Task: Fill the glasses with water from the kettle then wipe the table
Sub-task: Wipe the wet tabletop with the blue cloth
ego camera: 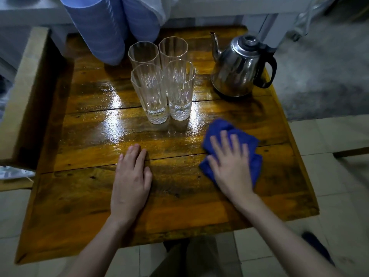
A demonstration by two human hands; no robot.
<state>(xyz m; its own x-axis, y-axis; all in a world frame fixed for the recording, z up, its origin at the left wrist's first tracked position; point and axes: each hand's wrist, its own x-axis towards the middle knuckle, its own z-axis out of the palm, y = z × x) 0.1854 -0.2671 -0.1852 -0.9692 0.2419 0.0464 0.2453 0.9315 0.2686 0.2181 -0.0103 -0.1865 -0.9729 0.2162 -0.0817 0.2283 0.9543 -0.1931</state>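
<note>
Several tall clear glasses [161,80] stand grouped in a square at the back middle of the wooden table [83,196]. A steel kettle [239,64] with a black handle sits to their right, spout pointing left. My right hand [229,162] lies flat with fingers spread on a blue cloth [221,126], pressing it onto the table in front of the kettle. My left hand [130,176] rests palm down on the bare wood, fingers together, holding nothing. The tabletop shines wet around the glasses.
Two stacks of blue bowls or cups [99,27] lean over the back left of the table, close to the glasses. A pale wooden frame [22,92] runs along the left edge. Tiled floor [339,156] lies to the right and in front.
</note>
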